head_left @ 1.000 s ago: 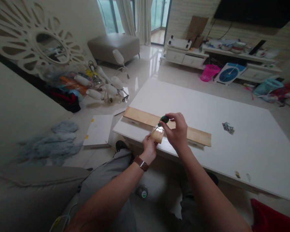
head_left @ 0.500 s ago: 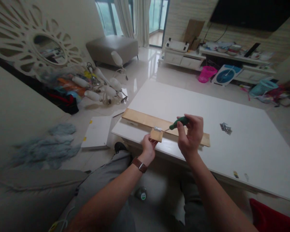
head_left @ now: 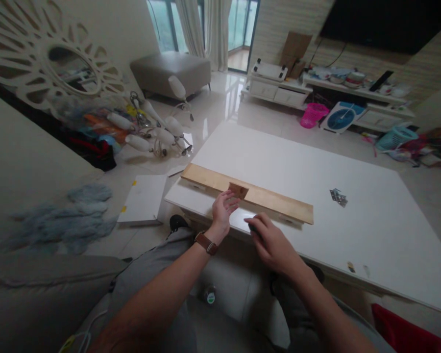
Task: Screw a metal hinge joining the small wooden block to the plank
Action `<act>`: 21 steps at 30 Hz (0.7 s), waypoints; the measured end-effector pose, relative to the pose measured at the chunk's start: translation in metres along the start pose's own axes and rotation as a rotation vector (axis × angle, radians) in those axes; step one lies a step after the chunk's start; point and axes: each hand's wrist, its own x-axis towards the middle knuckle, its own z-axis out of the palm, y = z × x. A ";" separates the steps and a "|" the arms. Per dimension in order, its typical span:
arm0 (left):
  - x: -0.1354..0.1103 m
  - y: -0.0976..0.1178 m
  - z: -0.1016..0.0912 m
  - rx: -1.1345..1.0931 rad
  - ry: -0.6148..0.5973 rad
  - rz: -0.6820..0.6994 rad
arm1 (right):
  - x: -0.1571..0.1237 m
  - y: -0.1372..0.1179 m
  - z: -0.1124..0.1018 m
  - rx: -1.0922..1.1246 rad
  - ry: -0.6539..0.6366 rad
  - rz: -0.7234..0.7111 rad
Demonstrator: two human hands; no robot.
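A long wooden plank (head_left: pixel 275 200) lies along the near side of the white tabletop (head_left: pixel 297 159). Tipped up at its middle is a small wooden block (head_left: pixel 239 190); the metal hinge is hidden from this side. My left hand (head_left: pixel 223 208), a brown watch strap on its wrist, has its fingers spread at the block's near left corner, seemingly touching it. Lower and to the right, at the table's near edge, my right hand (head_left: pixel 270 240) is closed around the screwdriver (head_left: pixel 252 227), of which only a dark bit shows.
Several metal hinges (head_left: pixel 338 197) lie in a pile on the right of the tabletop. Near the front edge is a small yellow and black piece (head_left: pixel 351 267). A white panel (head_left: pixel 143 198) rests on the floor at left, close to a lamp with several white shades (head_left: pixel 165 137).
The block has swung up, hiding its hinge. My right hand has drawn the screwdriver down and toward me, away from the hinge. My left fingers have loosened and spread.
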 end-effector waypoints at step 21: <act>-0.003 -0.022 -0.025 0.059 0.137 -0.100 | 0.016 -0.073 0.065 -0.200 -0.922 0.227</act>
